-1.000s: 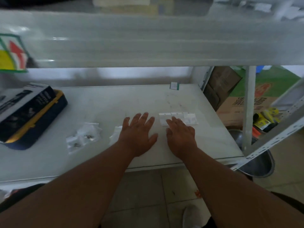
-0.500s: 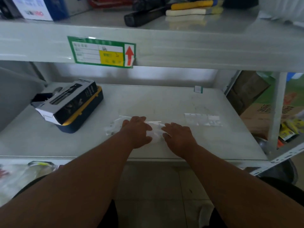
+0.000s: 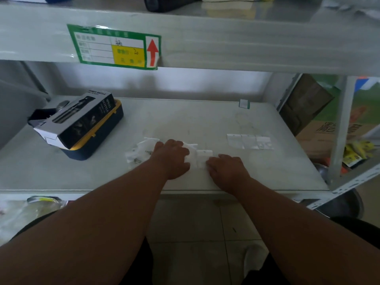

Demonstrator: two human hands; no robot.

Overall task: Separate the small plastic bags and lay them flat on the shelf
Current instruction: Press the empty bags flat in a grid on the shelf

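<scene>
Both hands, left hand [image 3: 171, 159] and right hand [image 3: 225, 169], pinch one bag [image 3: 200, 159] beside the pile [image 3: 139, 151]; a hasty tug could tear it or scatter the pile.

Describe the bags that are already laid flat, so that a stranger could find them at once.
Look at the lower white shelf, under the green label with a red arrow. To the right of both hands lies a neat row of flat bags, side by side. The bags by the left hand are a crumpled heap.

clear-white bags [image 3: 249, 141], grey-white shelf [image 3: 185, 120], green/yellow label [image 3: 115, 48] w/ red arrow
</scene>
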